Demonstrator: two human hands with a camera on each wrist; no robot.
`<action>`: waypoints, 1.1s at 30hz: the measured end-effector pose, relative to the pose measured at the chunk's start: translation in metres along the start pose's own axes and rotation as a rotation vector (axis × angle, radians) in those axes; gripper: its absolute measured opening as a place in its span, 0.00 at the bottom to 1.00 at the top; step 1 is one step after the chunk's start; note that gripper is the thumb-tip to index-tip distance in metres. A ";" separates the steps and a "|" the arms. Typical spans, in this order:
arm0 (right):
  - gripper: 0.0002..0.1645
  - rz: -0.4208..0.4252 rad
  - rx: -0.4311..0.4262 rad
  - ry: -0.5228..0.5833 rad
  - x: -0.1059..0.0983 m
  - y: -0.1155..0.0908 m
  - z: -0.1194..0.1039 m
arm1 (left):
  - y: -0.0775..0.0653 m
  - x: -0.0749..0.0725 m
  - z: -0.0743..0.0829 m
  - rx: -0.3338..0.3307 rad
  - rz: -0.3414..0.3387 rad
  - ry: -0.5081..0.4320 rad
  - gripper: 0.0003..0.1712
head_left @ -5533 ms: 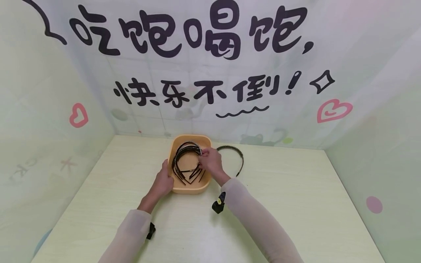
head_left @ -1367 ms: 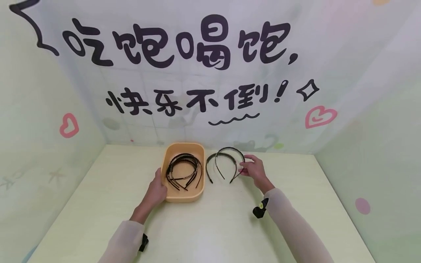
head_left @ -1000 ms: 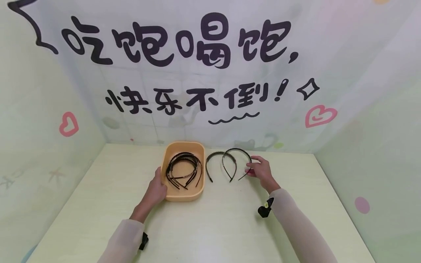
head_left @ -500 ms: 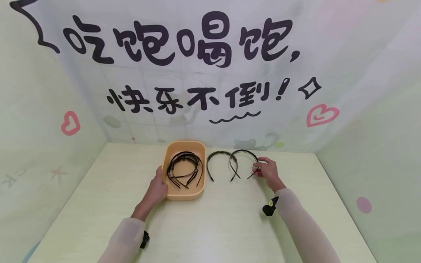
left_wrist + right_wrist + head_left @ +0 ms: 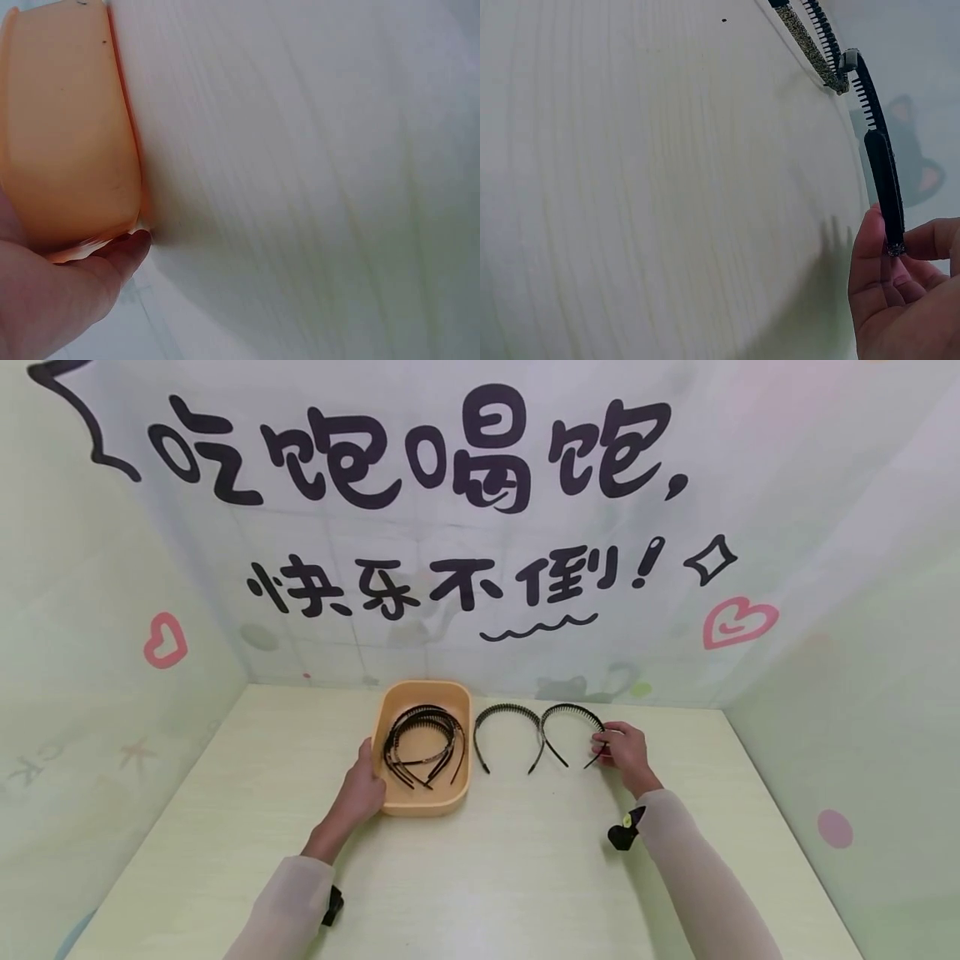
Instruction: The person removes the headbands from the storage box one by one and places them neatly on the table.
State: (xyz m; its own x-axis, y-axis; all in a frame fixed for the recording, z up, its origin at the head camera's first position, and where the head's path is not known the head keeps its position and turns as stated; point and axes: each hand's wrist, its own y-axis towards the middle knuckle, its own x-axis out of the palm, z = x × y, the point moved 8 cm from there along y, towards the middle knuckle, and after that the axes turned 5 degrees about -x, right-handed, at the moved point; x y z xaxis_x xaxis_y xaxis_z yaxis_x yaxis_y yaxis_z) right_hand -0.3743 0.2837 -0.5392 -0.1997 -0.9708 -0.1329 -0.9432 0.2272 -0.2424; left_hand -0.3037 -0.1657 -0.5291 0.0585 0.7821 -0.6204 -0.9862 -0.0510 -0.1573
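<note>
My left hand (image 5: 362, 789) grips the left side of an orange plastic basket (image 5: 423, 810). Several dark toothed headbands (image 5: 422, 710) lie overlapping inside it. Another headband (image 5: 507, 708) rests on the table just right of the basket, its ends toward me. My right hand (image 5: 626, 756) pinches the right arm of a black toothed headband (image 5: 573, 707), whose left side meets the one on the table. In the right wrist view, thumb and fingers hold the tip of this headband (image 5: 886, 172). The left wrist view shows the basket's outer wall (image 5: 71, 127) and my fingers at its end.
The pale wood-grain table (image 5: 480, 877) is bounded by a printed back wall (image 5: 420, 643) and side walls. Basket and headbands sit close to the back wall. A black wrist camera (image 5: 622, 837) hangs under the right sleeve.
A headband has come out of the basket in my right hand and has moved rightward, from overlapping the headband on the table to beside it. The left hand stays on the basket.
</note>
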 end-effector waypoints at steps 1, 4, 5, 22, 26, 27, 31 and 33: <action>0.24 0.002 0.002 -0.004 -0.001 0.001 0.001 | 0.000 0.000 0.000 0.003 0.002 0.005 0.43; 0.24 0.015 0.013 -0.013 -0.005 0.002 0.003 | 0.000 0.000 0.000 0.003 0.003 0.004 0.43; 0.24 0.017 0.017 -0.013 -0.006 0.003 0.004 | 0.000 0.000 0.000 0.004 0.002 0.001 0.43; 0.25 0.041 0.035 -0.030 -0.010 0.005 0.008 | 0.000 0.001 -0.001 0.003 -0.007 -0.012 0.43; 0.24 0.038 0.038 -0.075 -0.010 0.005 0.007 | 0.001 0.000 -0.002 -0.004 -0.010 -0.008 0.42; 0.24 0.039 0.036 -0.090 -0.010 0.006 0.006 | 0.001 0.000 -0.002 -0.003 -0.011 -0.006 0.42; 0.24 0.046 0.028 -0.150 -0.012 0.006 0.003 | 0.001 0.000 -0.002 -0.002 -0.013 -0.008 0.43; 0.23 0.052 0.029 -0.173 -0.012 0.006 0.002 | 0.001 0.000 -0.001 -0.001 -0.014 -0.011 0.43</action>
State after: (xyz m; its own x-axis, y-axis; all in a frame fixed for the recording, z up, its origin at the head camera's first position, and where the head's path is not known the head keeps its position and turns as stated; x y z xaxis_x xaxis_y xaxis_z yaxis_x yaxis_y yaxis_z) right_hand -0.3770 0.2973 -0.5412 -0.1968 -0.9307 -0.3082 -0.9243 0.2810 -0.2583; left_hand -0.3042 -0.1667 -0.5299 0.0703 0.7894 -0.6099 -0.9851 -0.0411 -0.1667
